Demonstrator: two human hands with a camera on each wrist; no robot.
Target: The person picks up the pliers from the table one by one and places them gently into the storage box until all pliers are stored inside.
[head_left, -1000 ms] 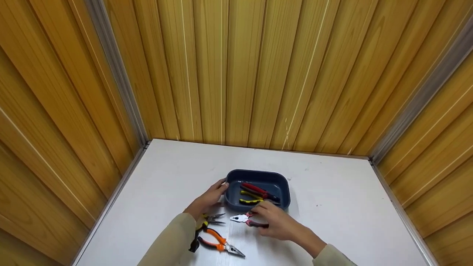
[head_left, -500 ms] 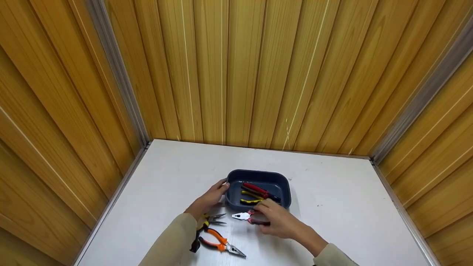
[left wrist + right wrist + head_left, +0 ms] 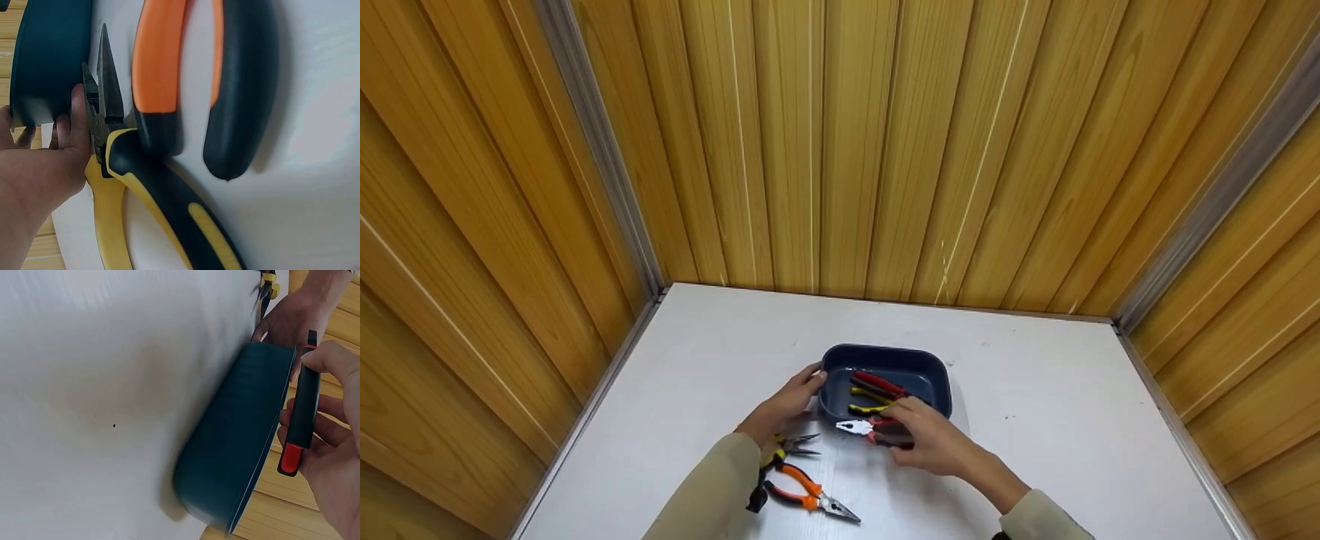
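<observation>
My right hand [image 3: 934, 439] grips combination pliers [image 3: 891, 433] by their red-and-black handles, close over the near rim of a dark blue bin [image 3: 831, 360]. Their silver nose points left. In the right wrist view the pliers [image 3: 304, 405] are seen edge-on beside the rim, thumb on one side and fingers behind. At the bin's left end my left hand [image 3: 787, 397] holds the wall, thumb at the rim and fingers outside. Inside the bin lie red-handled pliers [image 3: 877, 381] and yellow-handled pliers [image 3: 868, 409], partly hidden by the right hand.
On the white table [image 3: 1057, 420], below the left hand, yellow-and-black needle-nose pliers [image 3: 185, 214] lie partly under the left forearm in the head view. Orange-and-black long-nose pliers [image 3: 814, 496] lie just nearer. Wood-patterned walls [image 3: 847, 150] enclose the back and sides.
My right hand has lifted the combination pliers slightly away from me, from in front of the bin to over its near rim. The left hand stays on the bin.
</observation>
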